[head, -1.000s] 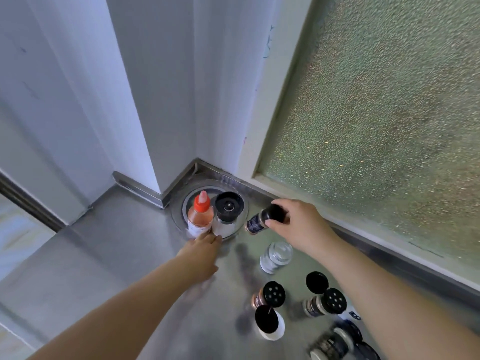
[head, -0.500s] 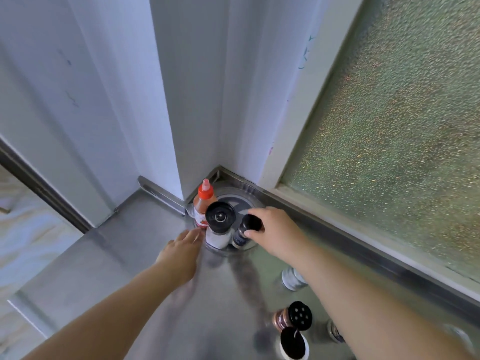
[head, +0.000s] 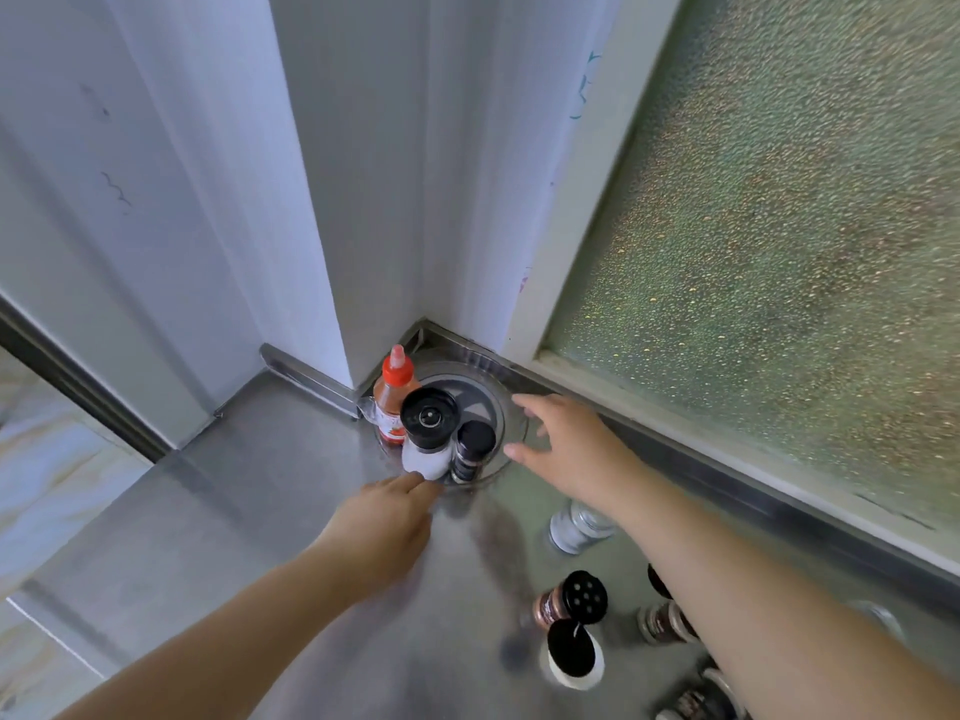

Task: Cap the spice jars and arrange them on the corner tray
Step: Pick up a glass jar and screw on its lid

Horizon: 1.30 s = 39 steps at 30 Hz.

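A round metal corner tray (head: 493, 402) sits where the walls meet. On it stand a red-capped sauce bottle (head: 393, 394), a white grinder with a black top (head: 429, 433) and a small black-capped spice jar (head: 471, 452). My right hand (head: 563, 444) hovers open just right of the tray, fingers spread, apart from the small jar. My left hand (head: 387, 517) rests on the counter with its fingertips at the tray's front rim, below the grinder. It holds nothing.
More jars stand on the steel counter at lower right: a clear silver-lidded jar (head: 574, 527), a jar with a black shaker lid (head: 571, 600), a white jar with a black top (head: 571, 657), and others partly behind my right arm. A frosted window (head: 779, 252) runs along the right.
My right hand has let go of the small black-capped jar, which now stands on the tray, and has drawn back to the right. The camera has shifted closer to the corner.
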Available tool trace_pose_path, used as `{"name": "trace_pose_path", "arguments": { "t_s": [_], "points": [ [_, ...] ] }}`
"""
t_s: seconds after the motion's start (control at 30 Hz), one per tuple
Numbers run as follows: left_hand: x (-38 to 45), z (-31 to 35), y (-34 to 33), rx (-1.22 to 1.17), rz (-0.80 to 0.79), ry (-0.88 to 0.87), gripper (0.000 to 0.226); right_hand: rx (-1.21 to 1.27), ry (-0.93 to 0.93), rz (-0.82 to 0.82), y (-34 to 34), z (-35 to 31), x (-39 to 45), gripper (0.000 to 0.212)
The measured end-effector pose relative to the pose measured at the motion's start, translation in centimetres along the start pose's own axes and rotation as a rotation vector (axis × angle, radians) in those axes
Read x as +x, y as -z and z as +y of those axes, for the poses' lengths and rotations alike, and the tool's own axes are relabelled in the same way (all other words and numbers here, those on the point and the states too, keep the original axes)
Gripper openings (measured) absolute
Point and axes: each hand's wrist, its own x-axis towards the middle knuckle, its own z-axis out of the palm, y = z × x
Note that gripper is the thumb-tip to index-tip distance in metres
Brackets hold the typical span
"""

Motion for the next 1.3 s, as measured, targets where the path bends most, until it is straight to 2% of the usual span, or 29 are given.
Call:
{"name": "trace_pose_path", "arguments": {
  "t_s": [0.2,0.37,0.5,0.63,0.73,0.93,1.03,1.2,1.3],
  "points": [
    [3.0,6.1,0.4,-0.357,-0.036,0.005,0.033,0.001,-0.099,0.08,4.1,3.9,-5.7,0.048],
    [6.4,9.3,-1.9,-0.552,-0.204,0.043,0.054,0.021,-0.179,0.109,4.5,7.4,-10.6,0.046],
    [8.4,11.4,-3.8,-0.613,-0.282,0.092,0.071,0.059,-0.265,0.137,4.5,10.0,-14.3,0.045],
    [9.7,12.9,-5.0,-0.561,-0.311,0.1,0.072,0.101,-0.363,0.178,4.1,12.2,-17.4,0.041],
    [10.0,13.7,-5.3,-0.58,-0.287,0.107,0.062,0.158,-0.44,0.209,3.7,13.4,-19.3,0.036],
    [9.2,14.1,-3.4,-0.604,-0.183,0.113,0.055,0.235,-0.505,0.236,3.3,15.6,-21.9,0.036],
    [9.1,14.6,-0.8,-0.622,-0.117,0.068,0.051,0.21,-0.498,0.212,3.4,16.3,-22.5,0.036],
    [8.3,18.4,4.5,-0.677,0.008,-0.01,0.059,0.186,-0.457,0.212,4.1,16.8,-23.0,0.037],
    [7.0,21.6,6.3,-0.727,0.004,-0.093,0.054,0.181,-0.439,0.204,4.5,16.8,-24.2,0.036]
  ]
}}
